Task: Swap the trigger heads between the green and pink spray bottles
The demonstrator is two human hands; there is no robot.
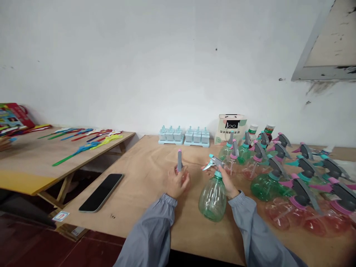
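- A printed paper bag stands against the wall at the back of a wooden worktable.
- In front of the paper bag and slightly to its left, a green spray bottle stands nearly upright in a worker's grasp; whether its base touches the wood cannot be told.
- The right hand grips that bottle at the neck, thumb against the back of its grey sprayer, whose turquoise nozzle points left.
- The left hand, farther left of the paper bag and also in front of it, curls its fingers around a pink-tipped grey piece; the grip hides its lower end.
- Grey-blue sleeves gather at both wrists.
- Rows of other spray bottles, green and pink, crowd the space in front of the paper bag and to its right.
- Two bottles with white caps stand just right of the paper bag.
- Two sets of pale blue molds sit just left of it.
- A smartphone lies well to the bag's left, nearer the table's front edge.
- Farther left of the bag, a second table bears colorful strips and a red case; another person's hand shows at the picture's edge.
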